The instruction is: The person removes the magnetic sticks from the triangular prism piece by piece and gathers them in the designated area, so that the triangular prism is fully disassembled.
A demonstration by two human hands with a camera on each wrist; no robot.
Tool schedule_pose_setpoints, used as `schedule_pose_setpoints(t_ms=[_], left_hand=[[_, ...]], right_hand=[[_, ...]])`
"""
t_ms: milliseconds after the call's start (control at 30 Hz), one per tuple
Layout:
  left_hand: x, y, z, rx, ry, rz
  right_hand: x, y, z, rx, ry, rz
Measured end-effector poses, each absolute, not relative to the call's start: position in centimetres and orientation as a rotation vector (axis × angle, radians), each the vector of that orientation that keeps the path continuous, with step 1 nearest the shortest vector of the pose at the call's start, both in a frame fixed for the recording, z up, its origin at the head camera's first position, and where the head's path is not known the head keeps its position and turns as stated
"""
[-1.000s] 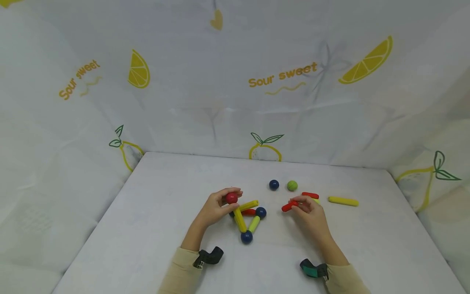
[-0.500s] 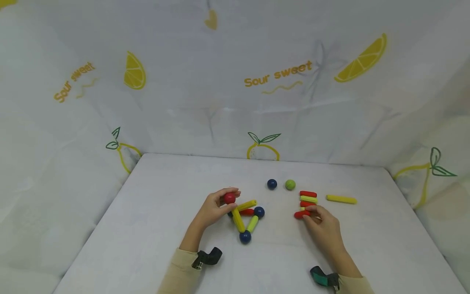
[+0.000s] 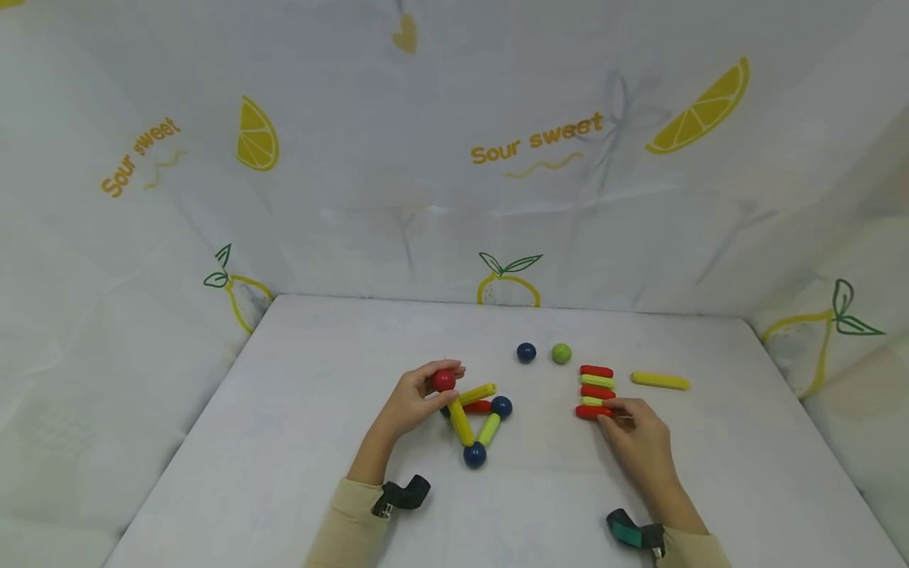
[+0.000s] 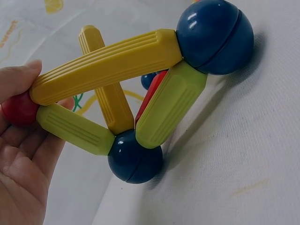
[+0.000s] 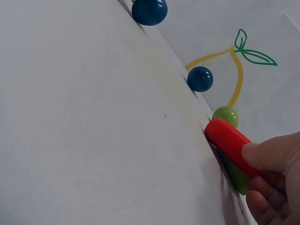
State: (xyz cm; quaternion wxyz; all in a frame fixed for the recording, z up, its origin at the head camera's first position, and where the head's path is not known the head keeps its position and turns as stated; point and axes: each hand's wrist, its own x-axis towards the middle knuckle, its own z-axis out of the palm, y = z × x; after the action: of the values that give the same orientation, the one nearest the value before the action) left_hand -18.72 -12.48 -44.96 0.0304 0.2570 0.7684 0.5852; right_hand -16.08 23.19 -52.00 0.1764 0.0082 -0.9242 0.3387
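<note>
Plastic rod-and-ball frame (image 3: 461,423) part-joined, yellow rod (image 4: 91,37) free-ended | left fingers (image 4: 16,80) grip its red ball (image 3: 444,379) | right fingers (image 5: 272,153) pinch red plastic rod (image 5: 227,140), worktop (image 3: 341,339) contact unclear | spare rods (image 3: 596,371) unjoined

Rod frame (image 3: 463,426) left, rod row (image 3: 596,391) right — two balls (image 3: 526,353) behind, between.

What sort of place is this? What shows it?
Probably a makeshift recording booth: a white tabletop with lemon-print sheeting behind and at both sides, a black device at each wrist, and a ball-and-rod toy in hand. The wider room isn't visible.
</note>
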Motion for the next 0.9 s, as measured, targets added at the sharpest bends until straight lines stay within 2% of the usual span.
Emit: schedule_pose_setpoints(t_ms=[400, 900], left_hand=[[-18.8, -12.4, -45.5, 0.799, 2.386, 1.804], [-19.3, -13.5, -47.3, 0.902, 2.238, 1.781]], right_hand=[[-16.2, 23.3, -51.9, -0.107, -2.668, 1.041], [-15.8, 22.4, -51.2, -0.032, -2.607, 1.078]])
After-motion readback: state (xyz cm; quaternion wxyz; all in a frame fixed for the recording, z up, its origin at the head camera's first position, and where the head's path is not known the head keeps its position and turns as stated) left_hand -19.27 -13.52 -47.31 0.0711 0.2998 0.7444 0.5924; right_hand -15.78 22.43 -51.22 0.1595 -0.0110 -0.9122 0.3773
